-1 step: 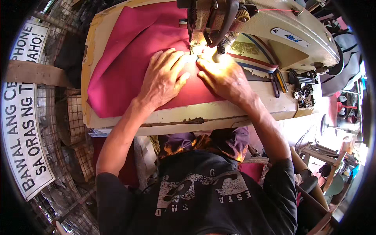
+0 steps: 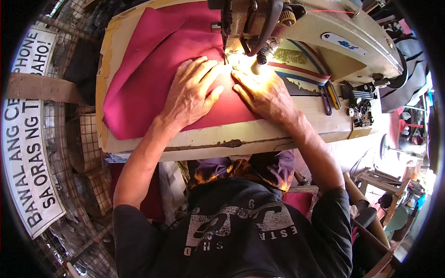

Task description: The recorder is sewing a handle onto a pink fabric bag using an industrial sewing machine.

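Maroon cloth [image 2: 143, 78] spreads over the sewing machine's table, its left part folded over. My left hand [image 2: 192, 95] lies flat on it, fingers stretched away from me and thumb apart. To the right, my right hand [image 2: 266, 92] rests on the cloth beside the lit needle area, fingers extended and thumb toward the left hand. Glare washes out some right fingertips. The sewing machine [image 2: 324, 34] arches over from the right, its needle bar [image 2: 225, 32] coming down just beyond the gap between my hands. Neither hand grips anything I can see.
A red, white and blue striped band [image 2: 299, 74] runs under the machine arm. Small thread snips [image 2: 333, 96] lie right of my right hand, beside a black metal bobbin winder [image 2: 360, 109]. The worn table edge [image 2: 227, 144] is near me. Wire mesh [image 2: 90, 139] stands at left.
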The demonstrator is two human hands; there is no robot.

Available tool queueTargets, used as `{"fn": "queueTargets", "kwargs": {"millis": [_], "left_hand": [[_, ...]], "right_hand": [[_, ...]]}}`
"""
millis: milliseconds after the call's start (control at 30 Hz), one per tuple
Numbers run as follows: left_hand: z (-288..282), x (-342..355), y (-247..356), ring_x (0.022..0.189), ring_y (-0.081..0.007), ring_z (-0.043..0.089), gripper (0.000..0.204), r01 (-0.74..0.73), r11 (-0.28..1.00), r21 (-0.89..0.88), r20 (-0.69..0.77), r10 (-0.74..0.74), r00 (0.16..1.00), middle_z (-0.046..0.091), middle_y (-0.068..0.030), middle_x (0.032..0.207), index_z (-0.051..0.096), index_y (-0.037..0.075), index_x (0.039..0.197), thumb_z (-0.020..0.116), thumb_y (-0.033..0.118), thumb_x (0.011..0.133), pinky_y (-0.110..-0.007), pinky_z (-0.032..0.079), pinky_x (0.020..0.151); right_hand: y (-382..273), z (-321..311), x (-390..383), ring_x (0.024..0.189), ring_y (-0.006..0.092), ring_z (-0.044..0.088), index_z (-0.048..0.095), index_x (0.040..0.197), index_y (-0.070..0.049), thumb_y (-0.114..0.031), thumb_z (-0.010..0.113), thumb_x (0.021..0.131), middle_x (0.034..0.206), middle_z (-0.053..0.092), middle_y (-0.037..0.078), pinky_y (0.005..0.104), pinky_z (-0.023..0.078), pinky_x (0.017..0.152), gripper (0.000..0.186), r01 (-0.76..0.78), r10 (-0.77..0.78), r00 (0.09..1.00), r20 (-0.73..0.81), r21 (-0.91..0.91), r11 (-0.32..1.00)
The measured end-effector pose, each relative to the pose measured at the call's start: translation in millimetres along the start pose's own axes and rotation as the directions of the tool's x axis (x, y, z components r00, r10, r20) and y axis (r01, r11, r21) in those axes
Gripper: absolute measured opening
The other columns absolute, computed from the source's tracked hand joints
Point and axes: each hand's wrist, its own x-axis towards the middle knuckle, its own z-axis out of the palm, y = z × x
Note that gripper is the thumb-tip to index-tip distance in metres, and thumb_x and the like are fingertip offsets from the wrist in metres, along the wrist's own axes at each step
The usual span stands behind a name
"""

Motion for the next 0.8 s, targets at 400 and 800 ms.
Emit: {"fn": "queueTargets", "kwargs": {"millis": [400, 800], "left_hand": [[3.2, -0.5, -10.7, 0.130, -0.0302, 0.049, 0.046, -0.063, 0.998, 0.004, 0.042, 0.063, 0.997, 0.059, -0.0099, 0.135, 0.062, 0.005, 0.129, 0.069, 0.021, 0.087, -0.048, 0.035, 0.115], [2.8, 7.3, -19.4, 0.130, -0.0333, 0.050, 0.042, -0.094, 0.995, -0.022, 0.029, 0.095, 0.995, 0.060, -0.0117, 0.133, 0.063, 0.003, 0.126, 0.069, 0.018, 0.087, -0.052, 0.036, 0.114]], "right_hand": [[1.0, 10.3, -9.9, 0.094, 0.0304, 0.062, 0.066, 0.108, 0.000, -0.023, 0.071, 0.086, 0.099, 0.064, 0.013, 0.0418, 0.049, 0.089, 0.032, -0.014, 0.018, 0.995, -0.102, 0.040, 0.999], [-2.4, -33.7, -20.7, 0.100, 0.0285, 0.065, 0.070, 0.104, -0.004, -0.014, 0.077, 0.081, 0.107, 0.067, 0.011, 0.0427, 0.051, 0.091, 0.026, -0.015, 0.011, 0.980, -0.197, -0.019, 1.000]]}}
